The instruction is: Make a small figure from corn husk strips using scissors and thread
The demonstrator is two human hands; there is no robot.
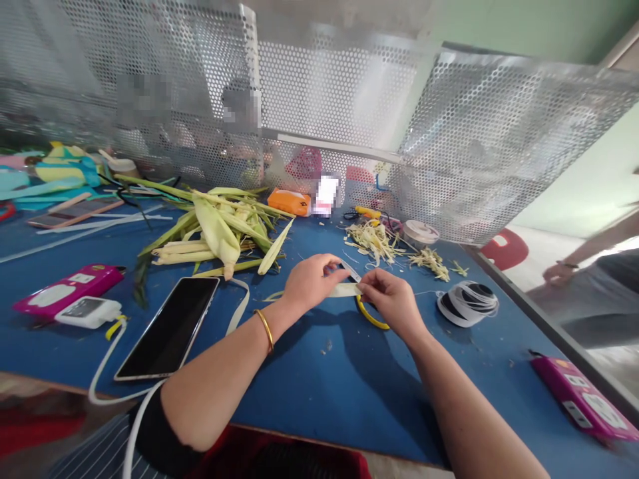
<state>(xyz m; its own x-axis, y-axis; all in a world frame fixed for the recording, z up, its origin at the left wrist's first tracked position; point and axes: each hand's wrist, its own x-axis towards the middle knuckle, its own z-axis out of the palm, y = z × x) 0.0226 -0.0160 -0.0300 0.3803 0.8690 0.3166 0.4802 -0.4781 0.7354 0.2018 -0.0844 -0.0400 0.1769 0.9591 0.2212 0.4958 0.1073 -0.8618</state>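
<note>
A pale, flat strip of corn husk [344, 290] is stretched between my two hands above the blue table. My left hand [312, 283], with a gold bangle on the wrist, pinches the strip near its left part. Fingertips of my right hand [389, 296] close on its right end. Just beneath and behind the hands lies a pair of scissors with a yellow handle [372, 317], partly hidden by them. To the left rests a heap of green and cream corn husks [217, 229]. A narrow pale ribbon-like strip [240, 307] curls beside my left forearm.
A black-screened phone [170, 326], a white device [88, 311] with a cable and a purple pack [74, 289] lie left. Husk scraps [374, 241], a white cord spool [466, 304] and another purple pack [584, 396] are right. Perforated metal panels [339, 86] stand behind; a person is at right.
</note>
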